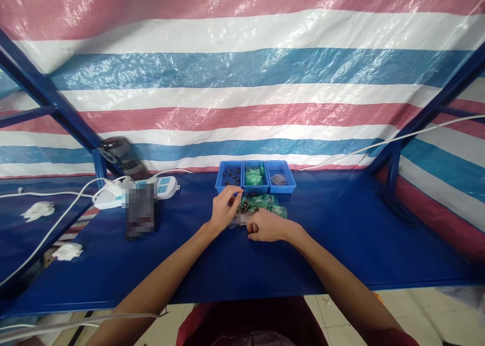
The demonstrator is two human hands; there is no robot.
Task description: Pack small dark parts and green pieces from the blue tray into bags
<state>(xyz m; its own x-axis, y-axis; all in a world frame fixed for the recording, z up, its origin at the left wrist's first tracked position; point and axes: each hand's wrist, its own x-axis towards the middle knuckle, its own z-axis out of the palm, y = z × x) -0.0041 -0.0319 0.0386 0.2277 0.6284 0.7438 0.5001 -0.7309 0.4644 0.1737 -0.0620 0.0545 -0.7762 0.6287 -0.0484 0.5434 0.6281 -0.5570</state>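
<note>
Left hand: the left hand sits just in front of the left tray, fingers bent, thumb and fingertips close together; from here I can't tell if anything is pinched there
Right hand: the right hand is curled in like a loose fist, low over the clear bag; whether it grips something, I can't make out
Between the hands: a little heap of small dark parts beside the clear bag, with green packets behind and to the right of them
Three blue trays: they stand side by side behind the heap; dark pieces in the left one, green packs in the middle tray, greyish stuff in the right tray
Table: a blue table under it all
Off to the left: a white power strip, a blurred-out dark thing in front of it, and a crumpled white tissue nearer the table's edge
Backdrop: a striped sheet in red, white and blue
</note>
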